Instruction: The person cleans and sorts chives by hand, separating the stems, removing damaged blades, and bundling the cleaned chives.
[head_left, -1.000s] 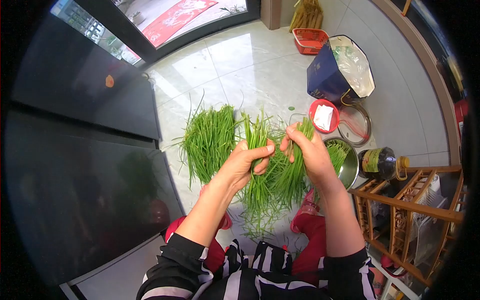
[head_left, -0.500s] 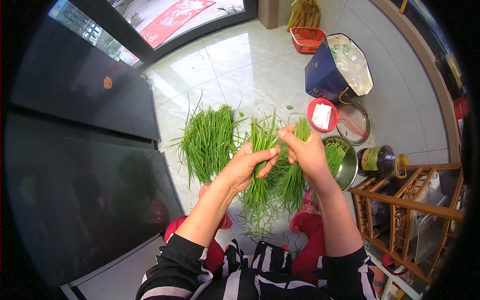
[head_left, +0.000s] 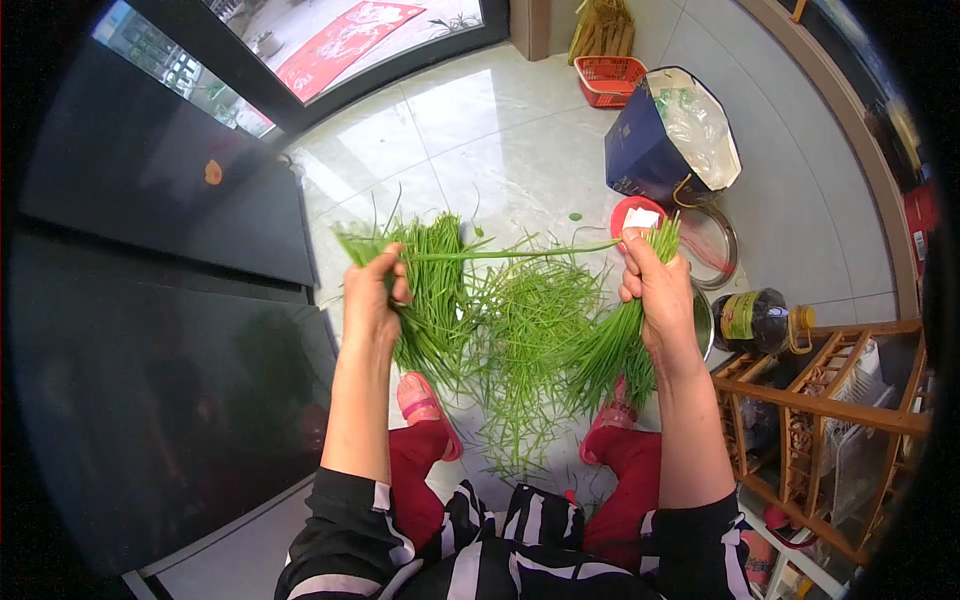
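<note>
Gripping thin green stalks, a person's two bare hands are held well apart above a pale tiled floor (head_left: 530, 170). The left hand (head_left: 376, 290) is closed around a left bunch (head_left: 352, 243), whose tips blur above the thumb. The right hand (head_left: 662, 290) is clamped on a fuller right bunch (head_left: 622, 345), which fans out below the fist. A few long stalks (head_left: 520, 252) stretch almost level from one grip to the other. Below and between the hands lies a tangled loose pile (head_left: 540, 320); just beside the left grip, on its inner side, is a denser heap (head_left: 442, 270). Close behind the right grip sits a red basin (head_left: 620, 212). Outward from that fist are a partly hidden metal bowl (head_left: 707, 325) and a dark bottle (head_left: 738, 320) with a yellow cap.
</note>
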